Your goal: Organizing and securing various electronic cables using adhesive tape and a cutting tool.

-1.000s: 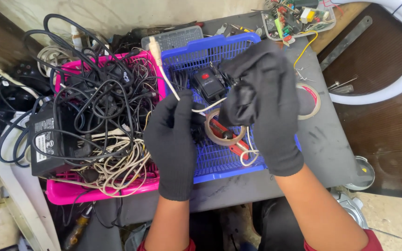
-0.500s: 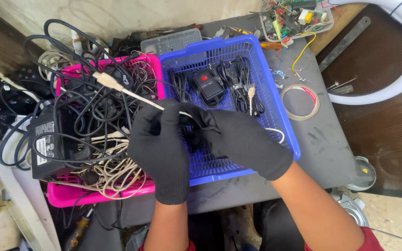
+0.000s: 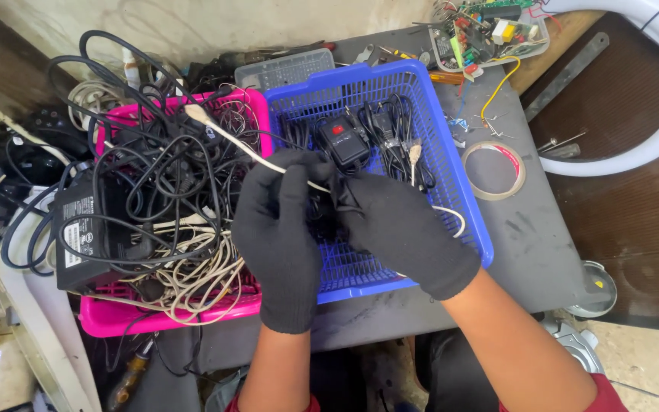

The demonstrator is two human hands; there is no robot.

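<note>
Over blue basket (image 3: 451, 191), both gloved hands, left (image 3: 280, 229) & right (image 3: 402, 229), closed on white cable (image 3: 230, 141) btwn them.

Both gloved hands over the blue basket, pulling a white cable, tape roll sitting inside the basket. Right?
Not quite. The tape roll lies on the grey table, right of the blue basket, per the head view. The left hand and right hand do hold the white cable.

— How is the feed looking?

— I'm getting even, soft daylight, bright enough, with no hard shadows. The black gloves (image 3: 345, 221) are swallowing detail. The white ring (image 3: 650, 114) at top right is glaring slightly.

— Any blur?

— Centre is staying sharp; the edges are bending and softening a little.
</note>
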